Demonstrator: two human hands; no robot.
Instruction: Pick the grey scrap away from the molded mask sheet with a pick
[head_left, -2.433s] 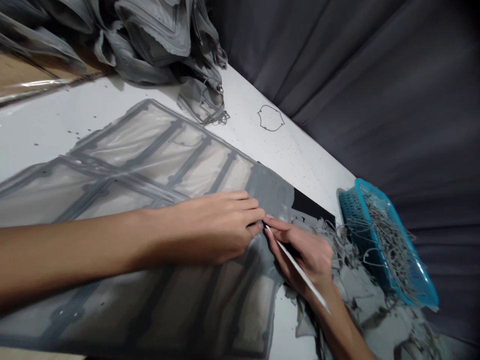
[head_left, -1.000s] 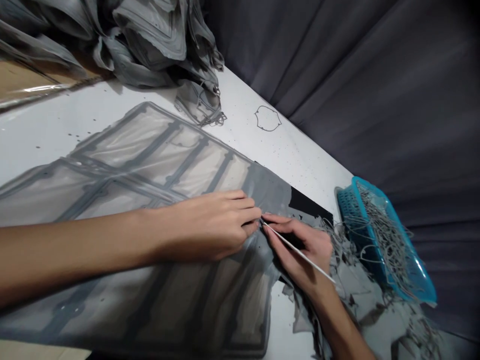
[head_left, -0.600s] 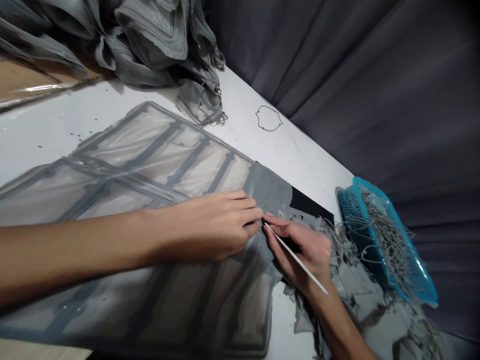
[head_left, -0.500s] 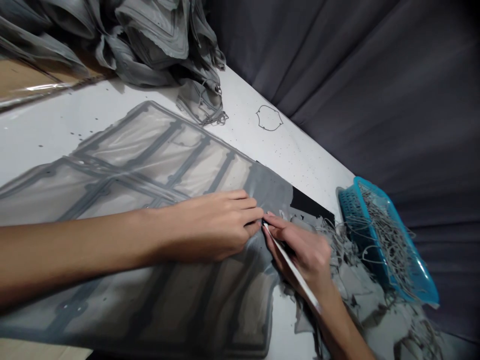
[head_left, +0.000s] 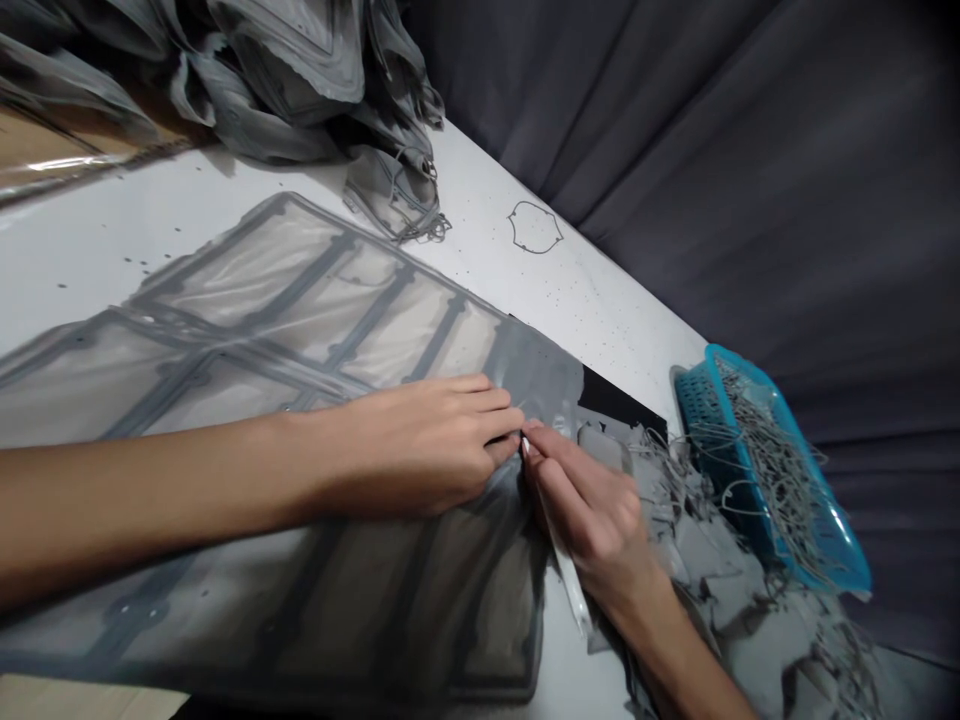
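A thin grey rubber sheet (head_left: 292, 265) with moulded gasket outlines lies spread over the table. Across its middle reaches my left hand (head_left: 457, 440), palm down, with fingers closed and bent, pinching the sheet at its right part. My right hand (head_left: 592, 500) is closed around slim, pale tweezers (head_left: 568, 580). Their tip meets my left fingertips at the sheet; the exact spot gripped is hidden by the fingers. Both hands touch or nearly touch there.
At right, a blue plastic basket (head_left: 825, 500) holds thin grey rubber rings, beside a heap of grey scraps (head_left: 750, 600). One loose ring (head_left: 534, 252) lies on the white table (head_left: 480, 200). More grey sheets (head_left: 285, 70) are piled at back left on cardboard; a dark curtain (head_left: 675, 150) hangs behind.
My right hand has turned, and the rear end of the tweezers has swung down and left. My left hand stays nearly where it was. The view has shifted slightly.
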